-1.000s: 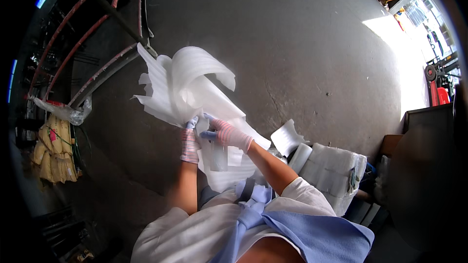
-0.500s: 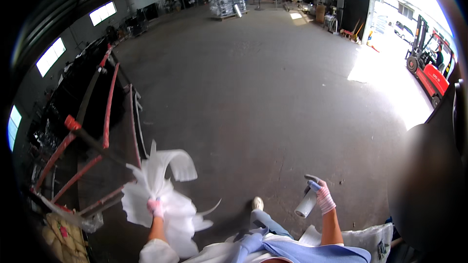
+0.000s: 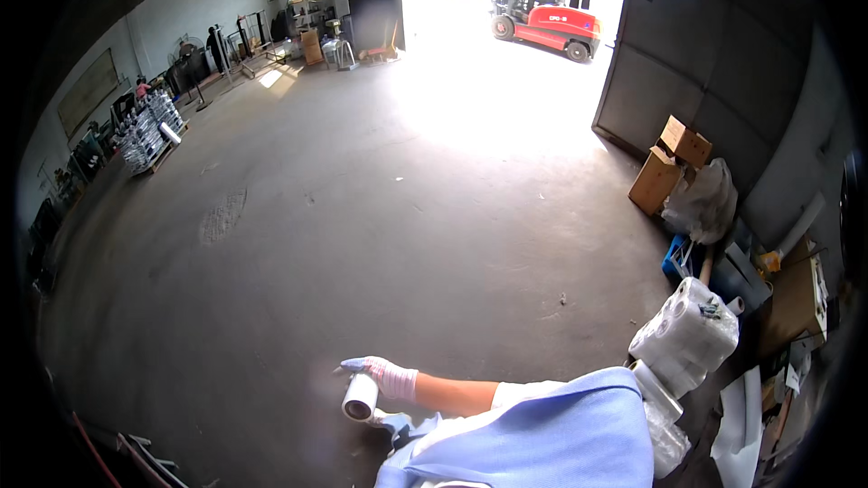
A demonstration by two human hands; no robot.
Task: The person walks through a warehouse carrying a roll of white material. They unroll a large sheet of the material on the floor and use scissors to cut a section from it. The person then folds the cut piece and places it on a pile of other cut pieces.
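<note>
My right hand (image 3: 389,377), in a white and pink glove with bluish fingertips, reaches out to the left at the lower middle. It is closed on a small white roll (image 3: 360,393), which looks like wrapping film on a brown core. The roll's open end is tilted toward me, and the fingers lie over its upper end. Whether something thin is also held at the fingertips, I cannot make out. My left hand is out of view. Below the roll, part of my leg and shoe shows beside the blue cloth over my body.
At right stand plastic-wrapped rolls (image 3: 687,330), cardboard boxes (image 3: 655,181) and a stuffed plastic bag (image 3: 705,203). A red forklift (image 3: 561,23) with a person aboard is outside the doorway. A wrapped pallet load (image 3: 149,136) stands far left. Rack bars (image 3: 145,461) show at lower left.
My view has swung to the right. My left hand and the white foam sheets it held have left the picture. The roll stays in my right hand, now nearer the picture's middle.
</note>
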